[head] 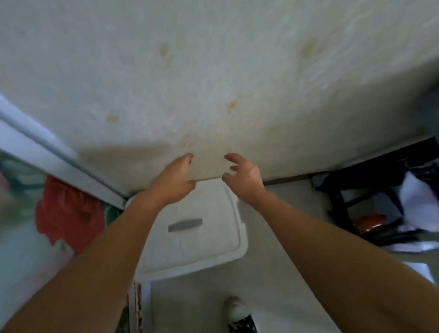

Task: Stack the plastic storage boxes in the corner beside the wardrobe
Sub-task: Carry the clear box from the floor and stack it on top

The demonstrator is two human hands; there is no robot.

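A white plastic storage box (198, 241) with a ribbed lid and a grey handle slot stands in the corner, pushed against the wall and next to the wardrobe (26, 197) on the left. Both my arms reach out above it. My left hand (175, 180) hovers over the box's far left edge, fingers apart and empty. My right hand (242, 175) hovers over the far right edge, fingers curled apart, holding nothing. Neither hand touches the box. The box's sides are hidden under the lid.
The wardrobe has a flowered door with a pale frame (41, 154). A stained cream wall (206, 75) fills the top. A dark rack (388, 192) with clutter stands on the right. My foot in a white shoe (236, 312) is on the pale floor below.
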